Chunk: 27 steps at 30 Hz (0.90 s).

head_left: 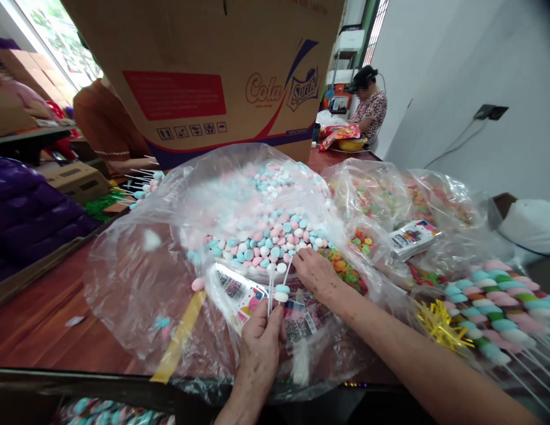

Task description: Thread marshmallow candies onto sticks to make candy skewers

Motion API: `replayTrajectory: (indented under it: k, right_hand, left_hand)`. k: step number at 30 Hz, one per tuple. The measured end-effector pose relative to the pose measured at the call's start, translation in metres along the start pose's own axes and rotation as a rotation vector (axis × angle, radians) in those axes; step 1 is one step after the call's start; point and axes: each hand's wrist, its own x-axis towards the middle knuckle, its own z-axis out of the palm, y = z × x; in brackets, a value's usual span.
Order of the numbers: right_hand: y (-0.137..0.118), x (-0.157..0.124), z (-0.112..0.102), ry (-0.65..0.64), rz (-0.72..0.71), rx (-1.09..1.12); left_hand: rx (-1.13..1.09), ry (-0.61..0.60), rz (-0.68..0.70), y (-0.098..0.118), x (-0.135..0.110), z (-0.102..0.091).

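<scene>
My left hand (pixel 260 333) is closed round a few thin white sticks (pixel 270 283) that point upward. One stick carries a blue candy (pixel 282 288) with a white one (pixel 281 297) below it. My right hand (pixel 313 273) is at the near right edge of a pile of pink, blue and white candies (pixel 257 248). Its fingers are bent and drawn together, and whatever they pinch is hidden. The pile lies in a large clear plastic bag (pixel 137 283). Printed packaging (pixel 239 289) lies by my left hand, with green and orange ring candies (pixel 345 271) beyond my right wrist.
A big cardboard box (pixel 190 59) stands behind the pile. On the right are bags of ring candies (pixel 381 189), a stack of printed packets (pixel 414 236), gold ties (pixel 443 324) and finished candy skewers (pixel 496 307). More skewers (pixel 144 188) lie left. Other people sit beyond.
</scene>
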Motion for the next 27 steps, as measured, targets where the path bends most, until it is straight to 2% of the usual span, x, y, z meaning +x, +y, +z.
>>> replayTrajectory:
  k: [9, 18, 27]
  right_hand:
    - [0.018, 0.012, -0.006, -0.014, 0.120, 0.164]
    - [0.031, 0.010, -0.011, 0.078, 0.140, 0.242]
    - [0.017, 0.002, 0.002, 0.052, 0.093, 0.153]
  left_hand:
    - [-0.015, 0.004, -0.002, -0.002, 0.001, 0.000]
    - [0.023, 0.021, 0.029, 0.000, -0.001, 0.000]
    - [0.073, 0.028, 0.037, -0.004, 0.000, -0.002]
